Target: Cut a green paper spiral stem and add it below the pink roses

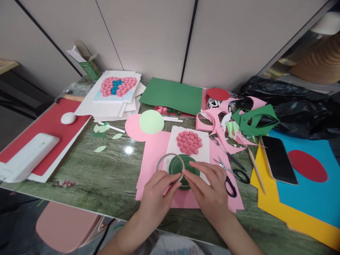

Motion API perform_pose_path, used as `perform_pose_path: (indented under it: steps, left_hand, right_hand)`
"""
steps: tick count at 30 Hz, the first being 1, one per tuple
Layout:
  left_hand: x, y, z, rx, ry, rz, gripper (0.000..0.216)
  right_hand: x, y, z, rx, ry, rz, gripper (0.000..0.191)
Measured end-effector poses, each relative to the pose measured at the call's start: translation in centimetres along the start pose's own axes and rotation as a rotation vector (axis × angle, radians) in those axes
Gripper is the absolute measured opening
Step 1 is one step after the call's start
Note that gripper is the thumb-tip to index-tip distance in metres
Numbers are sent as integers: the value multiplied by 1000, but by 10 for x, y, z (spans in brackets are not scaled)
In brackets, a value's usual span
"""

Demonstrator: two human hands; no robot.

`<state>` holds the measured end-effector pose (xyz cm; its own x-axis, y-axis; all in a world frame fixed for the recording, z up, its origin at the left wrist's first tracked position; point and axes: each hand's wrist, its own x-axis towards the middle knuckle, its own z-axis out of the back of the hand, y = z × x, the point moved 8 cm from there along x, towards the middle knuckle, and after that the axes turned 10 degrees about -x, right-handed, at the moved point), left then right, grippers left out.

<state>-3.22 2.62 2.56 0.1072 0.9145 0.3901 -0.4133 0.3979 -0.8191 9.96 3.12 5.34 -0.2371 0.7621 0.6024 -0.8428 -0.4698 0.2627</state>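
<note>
Pinching thin grey ring (170, 154) btw thumb & fingers of left hand (155, 193), nr its R edge. Touching same edge w/ a fingertip of right hand (211, 182), also reaching another finger over green coil (187, 159); not being able to tell if pinching w/ R fingers too. Holding ring upper ctr of both hands, overlapping coil's L side in view. Seeing coil partly on white card (172, 138), w/ cluster of pink roses (189, 142) just beyond, all atop pink paper (152, 156) on worktop (114, 173). Seeing scissors (231, 171) lying just R of card, close to R hand, blades partly open. Spotting phone (280, 159) farther R, on yellow & blue sheets, plus wooden stick (256, 170) btw phone & scissors. Seeing pink/green paper scraps (244, 122) behind, also green sheet (172, 95) at back.
</note>
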Motion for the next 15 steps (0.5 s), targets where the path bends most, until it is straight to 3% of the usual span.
perform_pose_path:
  steps: [10,15]
  left_hand:
    - [-4,-12,-3,211,-16,-148,16]
    - [-9,-14,-3,198,-28,-161,15]
  right_hand:
    - [1,3,1,3,-13,-35,11]
    - [-1,3,1,28,-23,-84,12]
